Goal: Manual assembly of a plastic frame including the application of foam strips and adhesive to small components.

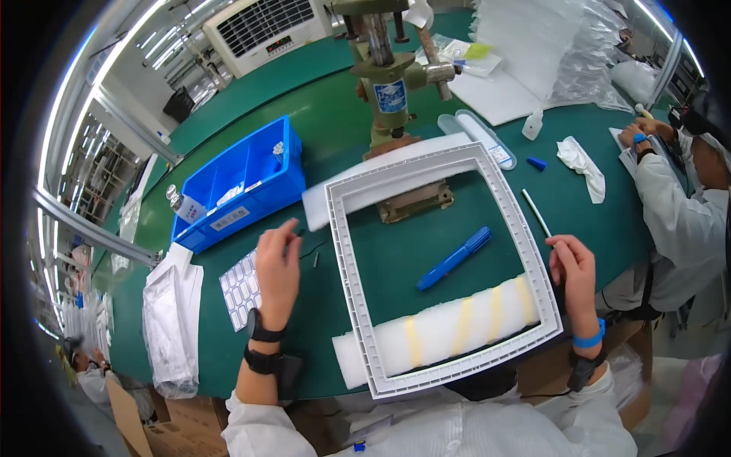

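A white rectangular plastic frame (352, 293) lies on the bench before me, propped on a white foam strip (324, 207) at the far side and a taped foam roll (438, 333) at the near side. Inside its opening rests a blue marker pen (454, 259). My left hand (278, 266) hovers left of the frame, thumb and forefinger apart. By its fingertips are small dark pieces, too small to name. At the frame's right, my right hand (572, 273) has curled fingers closed at the lower end of a thin white stick (535, 212).
Beyond the frame stands a green bench press (387, 84). A blue divided bin (240, 183) sits at the left, near a label sheet (240, 289) and bagged items (171, 327). A small bottle (533, 124), blue cap (536, 163) and crumpled tissue (582, 167) lie right; a co-worker (678, 190) sits beyond.
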Motion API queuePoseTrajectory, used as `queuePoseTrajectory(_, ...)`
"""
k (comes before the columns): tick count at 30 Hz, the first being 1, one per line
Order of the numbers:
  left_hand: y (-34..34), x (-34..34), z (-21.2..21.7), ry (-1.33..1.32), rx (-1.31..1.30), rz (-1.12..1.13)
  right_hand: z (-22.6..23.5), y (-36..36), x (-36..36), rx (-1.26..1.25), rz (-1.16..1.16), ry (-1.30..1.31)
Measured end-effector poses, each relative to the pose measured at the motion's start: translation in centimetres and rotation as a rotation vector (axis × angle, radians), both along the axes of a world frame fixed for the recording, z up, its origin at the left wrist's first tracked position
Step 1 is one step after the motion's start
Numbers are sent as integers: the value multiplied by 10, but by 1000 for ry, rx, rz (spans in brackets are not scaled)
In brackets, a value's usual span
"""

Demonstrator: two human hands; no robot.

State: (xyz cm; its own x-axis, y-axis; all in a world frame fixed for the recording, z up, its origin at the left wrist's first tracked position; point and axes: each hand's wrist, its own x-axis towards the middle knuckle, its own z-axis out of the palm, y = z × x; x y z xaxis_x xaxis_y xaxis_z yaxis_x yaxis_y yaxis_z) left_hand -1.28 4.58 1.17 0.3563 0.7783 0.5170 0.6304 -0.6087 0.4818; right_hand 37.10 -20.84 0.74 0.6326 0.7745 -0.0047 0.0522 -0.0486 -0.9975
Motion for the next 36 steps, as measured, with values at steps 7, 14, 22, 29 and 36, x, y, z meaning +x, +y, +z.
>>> queuePoseTrajectory(7, 24, 49, 55, -410, -438, -297, 123, 80, 0, 239, 207, -478)
queuePoseTrajectory(14, 71, 157, 23, -230, -424, -360, 154, 239, 26, 349, 21, -837)
queuePoseTrajectory(22, 68, 154, 13, -212, -363, -420, 181, 330, 7, 307, -113, -611)
queuePoseTrajectory(29, 64, 122, 25, -186, -508, -284, 228, 351, -31, 303, 276, -235)
queuePoseTrajectory(36, 55, 167, 23, -266, -560, -309, 201, 432, 32, 195, 261, -785)
